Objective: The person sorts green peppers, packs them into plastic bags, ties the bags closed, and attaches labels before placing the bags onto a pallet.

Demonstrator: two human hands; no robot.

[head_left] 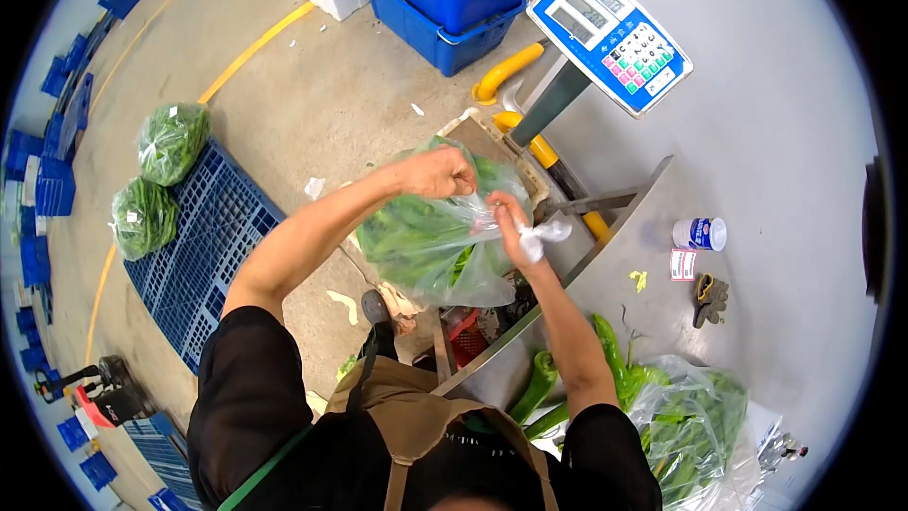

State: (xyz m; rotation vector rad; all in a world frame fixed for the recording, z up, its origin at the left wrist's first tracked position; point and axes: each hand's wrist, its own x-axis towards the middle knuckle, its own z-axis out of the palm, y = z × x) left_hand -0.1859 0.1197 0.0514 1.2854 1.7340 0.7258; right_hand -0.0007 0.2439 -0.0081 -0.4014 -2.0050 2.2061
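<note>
A clear plastic bag (430,260) full of long green peppers rests on the scale's platform in front of me. My right hand (512,225) grips the gathered neck of the bag, and a twisted white end of plastic (546,238) sticks out past the wrist. Above the bag's top, my left hand (440,173) is closed with the fingers curled in, close to the neck. What its fingers pinch is too small to make out. The scale's display head (610,36) stands on a post beyond the bag.
On the metal table (757,331) at right lie a cup (699,234), a label (682,265), a glove (709,300), loose green peppers (537,386) and another bag of peppers (700,426). Blue crates (445,0) stand ahead. Two filled bags (145,218) sit by a blue pallet (203,246).
</note>
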